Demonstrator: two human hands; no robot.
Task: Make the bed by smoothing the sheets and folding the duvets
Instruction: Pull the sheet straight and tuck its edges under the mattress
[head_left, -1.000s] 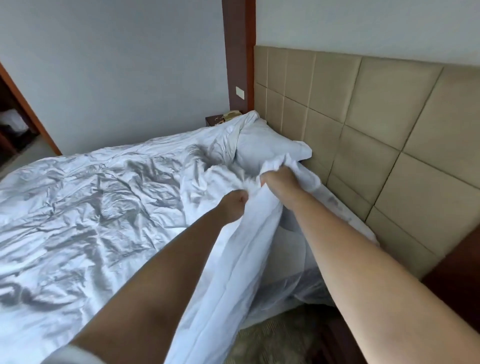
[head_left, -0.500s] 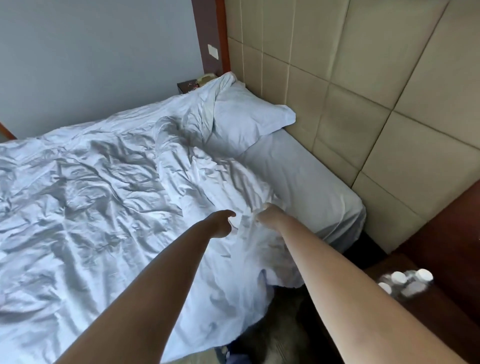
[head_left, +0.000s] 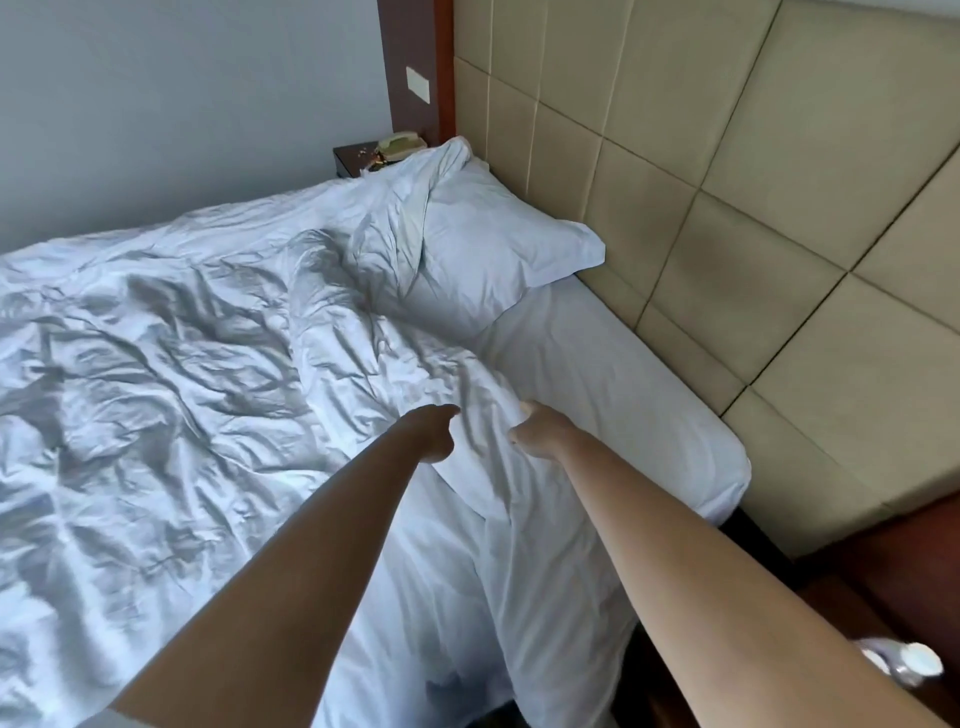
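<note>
Both arms reach out over the near side of the bed, the hands close together but apart. The left hand (head_left: 434, 434) has its fingers curled in, knuckles up, low over the white duvet (head_left: 171, 374); whether it pinches any cloth I cannot tell, since the fingertips are tucked out of sight. The right hand (head_left: 537, 431) is curled too, and a ridge of duvet rises just at its knuckles, so it appears to grip the duvet's edge, though the fingers themselves are hidden under the hand. The duvet lies crumpled across most of the bed, its long axis running from the lower left toward the pillow (head_left: 493, 249) at the head; its upper edge runs slantwise from the pillow down to the hands, and one part hangs over the near side of the bed below the arms. Beyond that edge a strip of smooth sheet (head_left: 613, 379) lies bare along the padded headboard (head_left: 727, 182). The pillow rests against the headboard, partly covered by bunched duvet on its left. Behind it a telephone (head_left: 399, 145) sits on a dark nightstand (head_left: 350, 158). At the lower right, something white and blurred (head_left: 904, 665) lies on a dark wooden tabletop (head_left: 852, 597), cut off by the frame.
</note>
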